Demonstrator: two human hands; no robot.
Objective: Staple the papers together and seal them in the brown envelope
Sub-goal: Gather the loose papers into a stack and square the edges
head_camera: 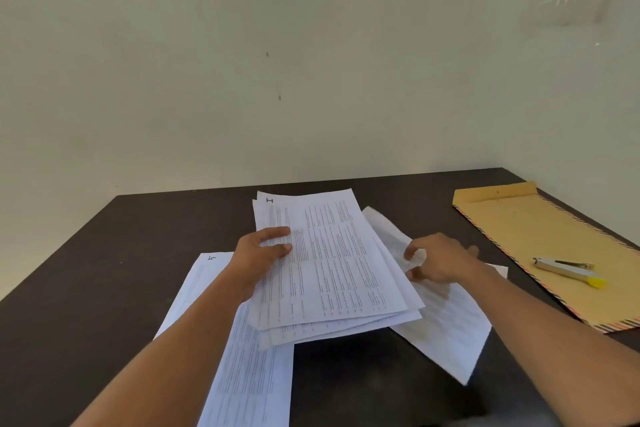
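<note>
A small stack of printed white papers [329,263] is lifted slightly off the dark table, its top sheet marked "1". My left hand [259,253] grips the stack's left edge, thumb on top. My right hand [436,262] pinches the edge of another printed sheet [446,322] lying to the right, partly under the stack. A further sheet [242,357], marked "5", lies flat at the left under my left forearm. The brown envelope [540,246] lies flat at the right with a silver stapler [568,270] with a yellow end resting on it.
The dark brown table [104,270] stands against a pale wall at the back and right. The envelope's near corner reaches the table's right edge.
</note>
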